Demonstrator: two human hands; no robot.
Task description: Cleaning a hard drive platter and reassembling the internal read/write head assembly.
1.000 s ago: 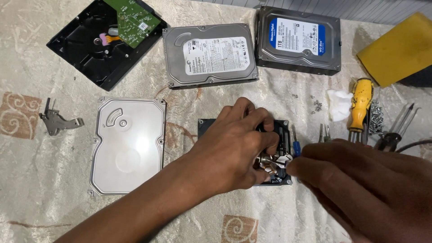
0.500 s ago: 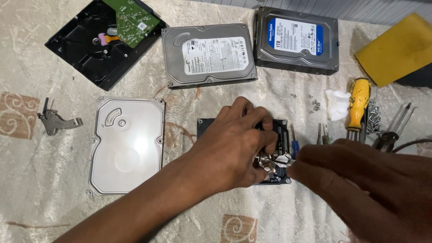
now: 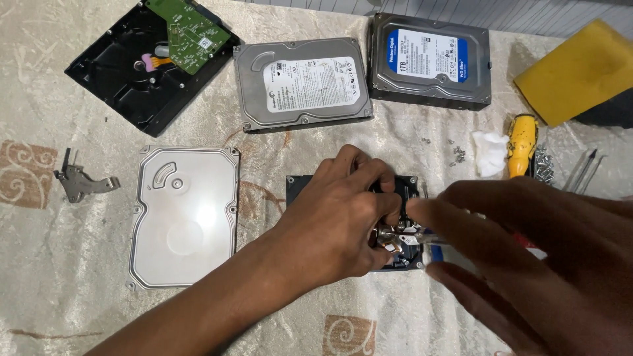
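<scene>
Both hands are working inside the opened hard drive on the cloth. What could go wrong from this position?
1. The left hand covers most of the opened drive, so the right hand works partly blind; a slip could scratch or bend the small metal parts inside.
2. Loose screws lie on the patterned cloth, where they may easily get lost or brushed away.
3. The removed cover sits beside the left forearm and could be nudged.

Shiny, smooth metal gleamed on the hard drive cover (image 3: 184,217). The desk (image 3: 59,277) wore pale, patterned cloth with a soft sheen. The screwdriver handle (image 3: 522,145) looked glossy yellow plastic; the tissue wad (image 3: 489,151) was matt paper.
</scene>
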